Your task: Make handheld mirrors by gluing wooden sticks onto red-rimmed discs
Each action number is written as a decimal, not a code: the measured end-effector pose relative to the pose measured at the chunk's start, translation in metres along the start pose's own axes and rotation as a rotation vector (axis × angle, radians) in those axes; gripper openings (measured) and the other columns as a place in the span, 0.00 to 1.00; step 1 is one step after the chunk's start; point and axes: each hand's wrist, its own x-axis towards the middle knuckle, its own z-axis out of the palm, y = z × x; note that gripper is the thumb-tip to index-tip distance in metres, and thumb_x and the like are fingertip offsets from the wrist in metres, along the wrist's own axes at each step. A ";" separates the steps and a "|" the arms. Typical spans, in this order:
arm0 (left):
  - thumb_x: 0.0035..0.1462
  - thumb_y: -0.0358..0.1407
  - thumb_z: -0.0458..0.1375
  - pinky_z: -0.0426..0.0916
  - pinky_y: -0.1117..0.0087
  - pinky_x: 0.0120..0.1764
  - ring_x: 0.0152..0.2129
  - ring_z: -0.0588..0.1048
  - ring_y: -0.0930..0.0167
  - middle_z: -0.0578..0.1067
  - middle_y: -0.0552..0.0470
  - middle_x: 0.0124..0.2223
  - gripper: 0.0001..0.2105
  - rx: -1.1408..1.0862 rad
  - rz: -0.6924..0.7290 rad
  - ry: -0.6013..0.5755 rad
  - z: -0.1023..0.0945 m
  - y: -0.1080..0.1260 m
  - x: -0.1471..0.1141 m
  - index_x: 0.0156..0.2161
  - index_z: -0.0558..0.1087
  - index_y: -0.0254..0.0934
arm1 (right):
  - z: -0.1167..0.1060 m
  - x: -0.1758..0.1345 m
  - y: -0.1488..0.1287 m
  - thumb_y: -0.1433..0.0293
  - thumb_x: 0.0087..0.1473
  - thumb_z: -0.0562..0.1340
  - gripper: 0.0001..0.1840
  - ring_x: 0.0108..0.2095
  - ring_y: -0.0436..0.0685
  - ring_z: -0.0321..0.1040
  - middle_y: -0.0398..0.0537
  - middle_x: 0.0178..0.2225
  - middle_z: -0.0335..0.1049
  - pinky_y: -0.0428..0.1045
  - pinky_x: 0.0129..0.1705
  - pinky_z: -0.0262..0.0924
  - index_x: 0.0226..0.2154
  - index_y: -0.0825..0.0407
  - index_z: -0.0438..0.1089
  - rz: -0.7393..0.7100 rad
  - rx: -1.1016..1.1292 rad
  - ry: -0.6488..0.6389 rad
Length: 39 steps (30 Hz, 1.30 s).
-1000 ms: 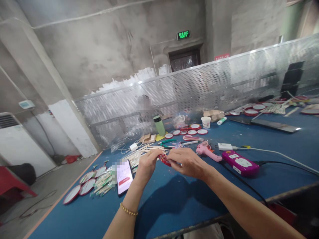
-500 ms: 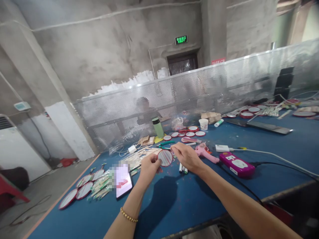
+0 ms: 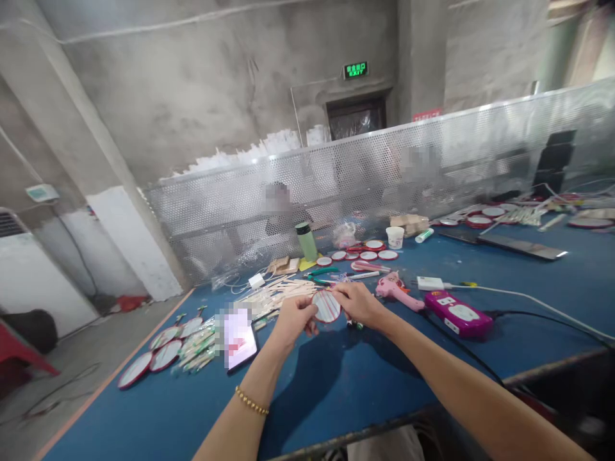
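Note:
Over the front of the blue table, a small round red-rimmed disc (image 3: 327,306) is held up; its pale face has reddish streaks, rather like a little mirror. My left hand (image 3: 296,318) pinches its left edge between thumb and fingers. At the upper right of the rim, my right hand (image 3: 360,303) is closed with its fingertips against the disc; the hand partly covers that side. Behind the hands lie loose pale wooden sticks (image 3: 283,292) and teal-handled pliers (image 3: 321,272). Marker pens (image 3: 354,325) show partly beneath my right hand.
A pink glue gun (image 3: 398,291) and a magenta power box (image 3: 458,315) with cables are on the right. To the left, a lit phone (image 3: 240,339) lies beside finished-looking round pieces (image 3: 166,356). A green bottle (image 3: 306,242) stands near the perforated screen (image 3: 221,218).
My right hand has come down onto the disc's upper right edge. The disc has shifted slightly right, still in my left hand. The whole view has moved a little.

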 end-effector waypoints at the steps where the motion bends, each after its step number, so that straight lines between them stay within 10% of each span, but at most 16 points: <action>1: 0.42 0.28 0.53 0.59 0.79 0.12 0.09 0.69 0.75 0.67 0.58 0.12 0.02 -0.003 0.000 -0.005 0.000 0.001 0.000 0.23 0.68 0.34 | 0.000 0.000 -0.001 0.76 0.56 0.51 0.19 0.13 0.46 0.59 0.35 0.11 0.56 0.41 0.19 0.50 0.16 0.50 0.53 0.034 0.012 -0.018; 11: 0.46 0.33 0.55 0.61 0.77 0.13 0.12 0.71 0.73 0.72 0.55 0.20 0.08 -0.021 0.052 -0.052 -0.009 0.003 0.000 0.33 0.72 0.33 | 0.007 -0.002 -0.004 0.73 0.54 0.52 0.13 0.11 0.49 0.62 0.36 0.10 0.62 0.41 0.14 0.54 0.19 0.49 0.58 0.196 0.171 -0.047; 19: 0.48 0.35 0.57 0.63 0.76 0.19 0.18 0.68 0.75 0.73 0.53 0.25 0.09 0.121 0.322 0.146 -0.017 -0.006 0.010 0.34 0.75 0.33 | 0.009 -0.006 -0.013 0.72 0.53 0.54 0.12 0.11 0.49 0.63 0.36 0.10 0.61 0.40 0.12 0.53 0.20 0.50 0.60 0.201 0.165 -0.081; 39: 0.47 0.31 0.55 0.65 0.73 0.21 0.15 0.69 0.74 0.71 0.57 0.22 0.08 0.134 0.348 -0.011 -0.022 -0.006 0.009 0.35 0.72 0.34 | 0.009 -0.007 -0.017 0.73 0.53 0.53 0.11 0.12 0.50 0.64 0.36 0.10 0.61 0.41 0.13 0.54 0.20 0.50 0.59 0.193 0.171 -0.078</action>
